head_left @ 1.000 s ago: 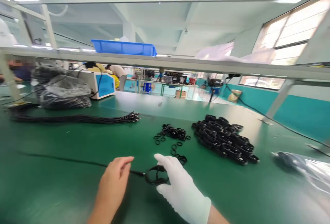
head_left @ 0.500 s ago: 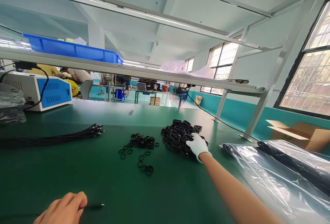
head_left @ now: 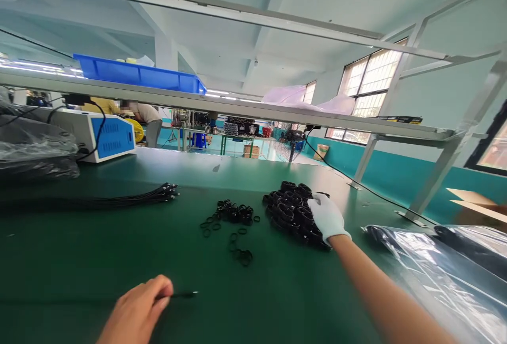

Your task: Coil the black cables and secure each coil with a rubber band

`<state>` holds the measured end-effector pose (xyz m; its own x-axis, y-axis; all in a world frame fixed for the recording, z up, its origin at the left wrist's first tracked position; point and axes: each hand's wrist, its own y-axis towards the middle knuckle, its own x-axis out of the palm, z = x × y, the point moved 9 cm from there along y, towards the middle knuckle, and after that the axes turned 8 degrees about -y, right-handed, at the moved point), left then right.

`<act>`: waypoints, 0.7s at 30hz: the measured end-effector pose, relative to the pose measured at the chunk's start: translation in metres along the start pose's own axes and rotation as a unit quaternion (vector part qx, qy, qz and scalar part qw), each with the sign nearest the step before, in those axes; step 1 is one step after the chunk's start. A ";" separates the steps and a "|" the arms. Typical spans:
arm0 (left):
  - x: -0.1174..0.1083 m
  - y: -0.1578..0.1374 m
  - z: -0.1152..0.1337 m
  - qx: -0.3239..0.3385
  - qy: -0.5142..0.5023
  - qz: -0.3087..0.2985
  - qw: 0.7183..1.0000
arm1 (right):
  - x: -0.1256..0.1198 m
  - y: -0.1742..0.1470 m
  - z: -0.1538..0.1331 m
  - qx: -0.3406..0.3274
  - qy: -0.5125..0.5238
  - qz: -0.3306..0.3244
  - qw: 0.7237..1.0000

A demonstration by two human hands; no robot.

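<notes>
My bare left hand (head_left: pixel 138 304) is closed around a thin black cable (head_left: pixel 184 295) low on the green table; its metal-tipped end sticks out to the right of the fingers. Further off to the right, my right hand (head_left: pixel 328 218), in a white glove, reaches into a heap of black ring-shaped pieces (head_left: pixel 285 213). Its fingers are bent and close together on the heap, and what lies between their tips is hidden. Between the two hands lies a smaller group of thin black rings (head_left: pixel 235 212), with several scattered loose in front of it.
A bundle of black cables (head_left: pixel 134 202) lies at the left. Behind it stand a white-and-blue machine (head_left: pixel 113 135) and clear plastic (head_left: pixel 35 146). Plastic-wrapped sheets (head_left: pixel 435 265) cover the right side. A shelf (head_left: pixel 237 105) with a blue tray (head_left: pixel 138 75) spans overhead. A person stands far back.
The view has swung left, so the scene sits further right. My left hand has moved up and forward with the cable. The gloved right hand stays at the heap, shifted only slightly.
</notes>
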<state>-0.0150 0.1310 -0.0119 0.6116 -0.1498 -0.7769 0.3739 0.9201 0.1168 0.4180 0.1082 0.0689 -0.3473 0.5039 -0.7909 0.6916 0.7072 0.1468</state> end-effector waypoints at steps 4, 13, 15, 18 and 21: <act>0.018 -0.012 0.046 0.067 -0.086 -0.086 0.990 | 0.062 -0.090 -0.070 -0.123 0.137 -0.233 0.955; -0.023 -0.025 0.082 0.108 -0.051 -0.051 0.992 | 0.180 -0.311 -0.130 -0.032 0.306 -0.841 0.445; -0.028 -0.025 0.083 0.096 -0.051 -0.086 0.990 | 0.183 -0.316 -0.134 -0.022 0.357 -0.837 0.414; -0.032 -0.025 0.094 0.118 -0.099 -0.123 0.980 | 0.180 -0.326 -0.136 -0.024 0.391 -0.835 0.387; -0.030 -0.022 0.107 0.140 -0.141 -0.148 0.969 | 0.174 -0.335 -0.136 -0.042 0.393 -0.839 0.375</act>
<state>0.0330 0.0766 0.0750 0.6003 -0.5208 -0.6070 0.7117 0.6941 0.1082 0.0397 0.0264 -0.0365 -0.3506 -0.7178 0.6016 -0.9280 0.3528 -0.1200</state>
